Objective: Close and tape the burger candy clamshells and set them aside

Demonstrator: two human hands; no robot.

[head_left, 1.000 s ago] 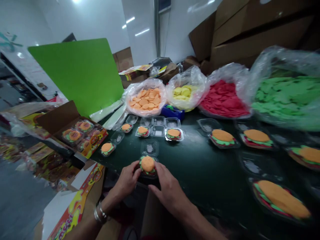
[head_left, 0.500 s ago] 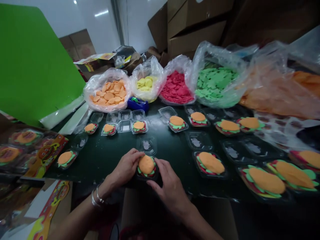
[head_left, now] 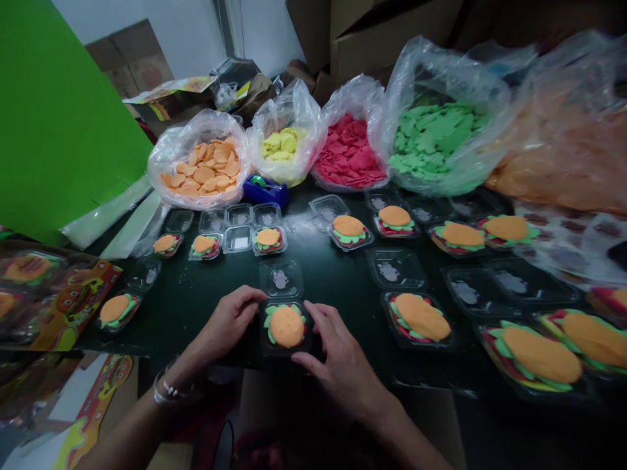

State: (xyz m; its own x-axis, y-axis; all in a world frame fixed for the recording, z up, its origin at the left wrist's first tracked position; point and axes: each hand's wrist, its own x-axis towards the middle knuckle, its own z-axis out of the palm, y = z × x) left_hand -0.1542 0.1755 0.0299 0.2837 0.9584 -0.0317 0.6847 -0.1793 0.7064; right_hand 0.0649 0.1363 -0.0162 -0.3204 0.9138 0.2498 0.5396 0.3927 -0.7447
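A small burger-shaped candy (head_left: pixel 287 325), orange on top with green and red layers, sits in a clear plastic tray (head_left: pixel 267 343) at the near edge of the dark table (head_left: pixel 333 287). My left hand (head_left: pixel 230 323) grips the tray's left side, fingers curled on its rim. My right hand (head_left: pixel 337 356) grips the right side, fingers bent against the tray. An open clear lid (head_left: pixel 281 279) lies just behind the tray.
Several more filled trays (head_left: pixel 421 318) and empty clear trays (head_left: pixel 396 267) cover the table. Plastic bags of orange (head_left: pixel 203 168), yellow (head_left: pixel 281 145), red (head_left: pixel 349 155) and green (head_left: pixel 435 134) pieces stand at the back, beside a blue tape dispenser (head_left: pixel 266 190). A green board (head_left: pixel 53 124) and printed box (head_left: pixel 63 294) are left.
My head has turned right and down, so the table has shifted left in view. Both hands stay on the same tray, which now sits flatter on the table.
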